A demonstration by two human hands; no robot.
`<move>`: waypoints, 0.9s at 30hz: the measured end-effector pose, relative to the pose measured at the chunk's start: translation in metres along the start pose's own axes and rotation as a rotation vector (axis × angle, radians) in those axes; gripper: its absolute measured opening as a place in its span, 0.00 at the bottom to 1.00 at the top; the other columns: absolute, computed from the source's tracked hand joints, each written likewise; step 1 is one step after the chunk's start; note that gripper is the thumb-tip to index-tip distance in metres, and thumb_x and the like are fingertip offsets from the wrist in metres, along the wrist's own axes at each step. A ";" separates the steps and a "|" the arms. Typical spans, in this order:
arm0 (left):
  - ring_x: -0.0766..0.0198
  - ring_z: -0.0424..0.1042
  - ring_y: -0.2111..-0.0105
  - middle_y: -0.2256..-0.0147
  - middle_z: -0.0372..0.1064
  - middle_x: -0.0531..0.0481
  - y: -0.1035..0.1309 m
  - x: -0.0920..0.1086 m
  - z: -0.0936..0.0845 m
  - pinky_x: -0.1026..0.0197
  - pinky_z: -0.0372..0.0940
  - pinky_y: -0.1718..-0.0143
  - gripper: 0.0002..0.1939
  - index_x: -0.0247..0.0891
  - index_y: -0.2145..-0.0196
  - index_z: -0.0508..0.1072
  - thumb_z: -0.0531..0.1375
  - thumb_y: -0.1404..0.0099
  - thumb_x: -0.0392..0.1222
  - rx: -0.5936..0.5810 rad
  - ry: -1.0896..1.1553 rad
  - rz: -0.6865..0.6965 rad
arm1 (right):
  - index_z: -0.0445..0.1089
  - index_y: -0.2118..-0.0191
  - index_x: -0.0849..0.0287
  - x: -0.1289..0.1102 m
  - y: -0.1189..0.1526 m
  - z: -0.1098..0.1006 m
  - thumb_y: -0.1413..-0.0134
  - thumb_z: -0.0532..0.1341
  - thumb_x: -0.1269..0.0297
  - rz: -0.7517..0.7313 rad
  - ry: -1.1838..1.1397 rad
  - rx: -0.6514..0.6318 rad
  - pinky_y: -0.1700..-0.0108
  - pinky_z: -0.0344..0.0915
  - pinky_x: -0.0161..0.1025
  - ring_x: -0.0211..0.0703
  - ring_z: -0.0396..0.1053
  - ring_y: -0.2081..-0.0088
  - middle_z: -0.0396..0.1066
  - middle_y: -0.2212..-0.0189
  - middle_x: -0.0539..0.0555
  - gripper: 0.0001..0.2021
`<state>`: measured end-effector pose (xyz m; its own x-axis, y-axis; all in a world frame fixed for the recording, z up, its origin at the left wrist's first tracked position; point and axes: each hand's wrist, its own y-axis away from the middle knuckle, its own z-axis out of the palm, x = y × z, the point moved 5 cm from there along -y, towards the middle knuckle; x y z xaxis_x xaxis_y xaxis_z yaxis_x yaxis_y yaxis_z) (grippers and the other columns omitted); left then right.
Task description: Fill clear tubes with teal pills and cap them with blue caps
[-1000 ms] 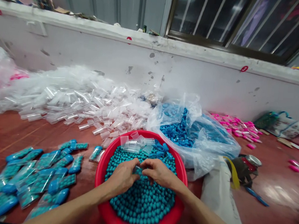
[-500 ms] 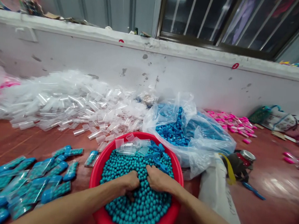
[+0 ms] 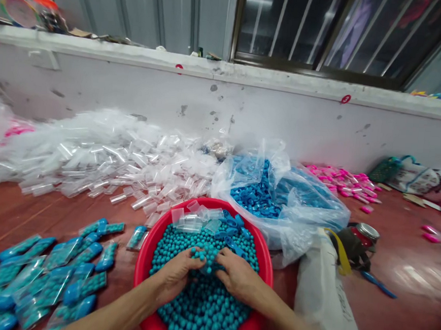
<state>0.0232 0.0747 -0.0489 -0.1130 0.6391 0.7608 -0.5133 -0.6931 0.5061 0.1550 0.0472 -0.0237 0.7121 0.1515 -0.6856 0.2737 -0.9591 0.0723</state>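
Note:
A red basin (image 3: 145,261) full of round teal beads (image 3: 201,316) stands right in front of me. Over the beads, near the middle, my left hand (image 3: 181,271) is curled round a clear tube (image 3: 209,259) with teal beads in and on it. My right hand (image 3: 236,275) has its fingers on the other side of the same tube. Its far end is hard to make out among the beads. Loose clear tubes (image 3: 193,221) and blue caps (image 3: 233,242) lie on the beads at the basin's back.
Filled bead packs (image 3: 51,274) with blue ends lie on the floor at left. Behind are a heap of clear tubes (image 3: 103,150) and a plastic bag (image 3: 295,227) of blue caps. Pink pieces (image 3: 345,182), a white sack (image 3: 321,290) and a jar (image 3: 367,232) are at right.
Both hands have risen out of the beads and come closer together. A clear tube with beads now shows between them. The view has shifted slightly.

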 end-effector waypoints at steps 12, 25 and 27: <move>0.68 0.56 0.76 0.80 0.57 0.59 0.000 0.015 -0.006 0.65 0.51 0.72 0.10 0.36 0.76 0.67 0.61 0.57 0.42 0.013 -0.646 0.209 | 0.65 0.67 0.58 -0.020 0.000 0.000 0.48 0.54 0.71 -0.042 -0.156 0.101 0.75 0.57 0.28 0.33 0.64 0.79 0.66 0.77 0.45 0.05; 0.68 0.61 0.78 0.79 0.61 0.57 0.002 0.007 -0.016 0.66 0.53 0.77 0.21 0.37 0.76 0.60 0.60 0.57 0.57 0.027 -0.568 0.167 | 0.66 0.64 0.58 -0.006 0.009 -0.039 0.46 0.55 0.64 0.234 0.517 0.121 0.65 0.58 0.35 0.44 0.68 0.64 0.70 0.65 0.55 0.06; 0.67 0.64 0.80 0.78 0.65 0.54 0.002 0.001 -0.013 0.67 0.52 0.80 0.22 0.38 0.74 0.58 0.58 0.56 0.59 -0.015 -0.530 0.074 | 0.66 0.64 0.60 0.007 0.001 -0.044 0.48 0.57 0.66 0.296 0.512 0.145 0.63 0.58 0.37 0.46 0.67 0.62 0.70 0.64 0.57 0.06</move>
<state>0.0113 0.0783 -0.0520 0.2937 0.3301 0.8971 -0.5325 -0.7229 0.4403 0.1883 0.0577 0.0036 0.9748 -0.0652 -0.2135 -0.0485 -0.9954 0.0824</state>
